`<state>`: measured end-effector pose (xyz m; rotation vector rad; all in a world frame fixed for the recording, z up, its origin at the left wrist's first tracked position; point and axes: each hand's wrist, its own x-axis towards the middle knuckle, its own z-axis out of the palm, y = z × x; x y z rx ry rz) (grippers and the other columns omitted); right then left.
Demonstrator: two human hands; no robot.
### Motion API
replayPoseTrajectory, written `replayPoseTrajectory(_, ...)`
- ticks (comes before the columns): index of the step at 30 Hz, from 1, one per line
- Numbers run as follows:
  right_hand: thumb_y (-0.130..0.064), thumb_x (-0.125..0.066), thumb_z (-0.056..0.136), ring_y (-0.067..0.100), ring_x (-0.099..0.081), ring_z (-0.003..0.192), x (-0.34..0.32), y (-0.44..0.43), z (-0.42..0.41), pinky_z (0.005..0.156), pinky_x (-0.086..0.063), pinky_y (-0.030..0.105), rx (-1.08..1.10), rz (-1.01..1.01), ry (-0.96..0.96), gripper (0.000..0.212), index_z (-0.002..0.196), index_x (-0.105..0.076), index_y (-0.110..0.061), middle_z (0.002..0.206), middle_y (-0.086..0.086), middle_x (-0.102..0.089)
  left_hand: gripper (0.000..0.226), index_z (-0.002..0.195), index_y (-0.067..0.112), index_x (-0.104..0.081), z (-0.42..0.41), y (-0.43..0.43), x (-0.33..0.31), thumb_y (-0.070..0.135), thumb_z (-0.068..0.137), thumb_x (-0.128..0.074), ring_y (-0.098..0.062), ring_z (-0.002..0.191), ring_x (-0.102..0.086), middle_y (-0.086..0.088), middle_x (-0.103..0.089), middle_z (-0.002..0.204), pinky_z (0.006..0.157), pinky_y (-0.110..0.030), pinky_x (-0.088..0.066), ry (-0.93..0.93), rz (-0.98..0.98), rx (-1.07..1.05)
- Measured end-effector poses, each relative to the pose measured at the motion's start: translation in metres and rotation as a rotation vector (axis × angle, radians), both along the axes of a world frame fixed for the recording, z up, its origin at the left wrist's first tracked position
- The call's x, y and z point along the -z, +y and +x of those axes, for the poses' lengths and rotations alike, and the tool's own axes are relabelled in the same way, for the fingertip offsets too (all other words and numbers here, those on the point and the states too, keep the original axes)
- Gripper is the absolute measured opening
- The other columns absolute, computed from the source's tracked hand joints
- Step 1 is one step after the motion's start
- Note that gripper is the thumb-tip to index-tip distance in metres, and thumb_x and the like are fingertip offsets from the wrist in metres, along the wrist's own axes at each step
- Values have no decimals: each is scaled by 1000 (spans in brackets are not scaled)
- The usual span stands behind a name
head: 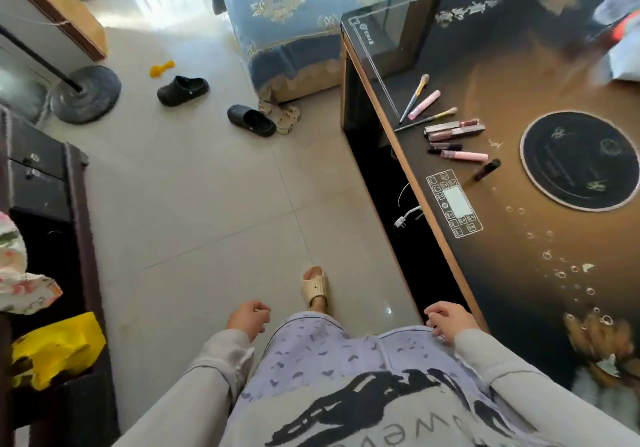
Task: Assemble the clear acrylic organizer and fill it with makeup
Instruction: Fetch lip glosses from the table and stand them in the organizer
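Several makeup items lie near the left edge of the dark glass table (519, 273): makeup brushes (414, 96), a pink tube (424, 104), lip gloss tubes (453, 129), another pink tube (464, 155) and a dark tube (486, 169). No clear acrylic organizer shows in view. My left hand (247, 318) hangs over the floor with loosely curled fingers, holding nothing. My right hand (446, 320) hangs by the table's near edge, fingers loosely curled, also holding nothing. Both hands are well short of the makeup.
The table has a round black hob (578, 161) and a printed control panel (455, 204). Dark slippers (251, 120) and a yellow toy (161, 68) lie on the tiled floor. A blue-covered sofa (294, 24) stands behind, a dark cabinet (45, 183) at left.
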<state>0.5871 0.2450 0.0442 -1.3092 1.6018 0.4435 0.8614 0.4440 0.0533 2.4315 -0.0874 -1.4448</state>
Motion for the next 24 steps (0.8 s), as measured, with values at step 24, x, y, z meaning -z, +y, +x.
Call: replayPoseTrajectory(24, 1, -39, 91, 16, -38, 46, 2, -131, 92, 32, -24, 12, 778, 4, -129, 29, 69, -52, -12, 57, 5, -48, 32, 64, 16, -47, 132, -275, 16, -5, 88, -44, -15, 52, -44, -6, -51, 64, 49, -22, -34, 54, 121, 693)
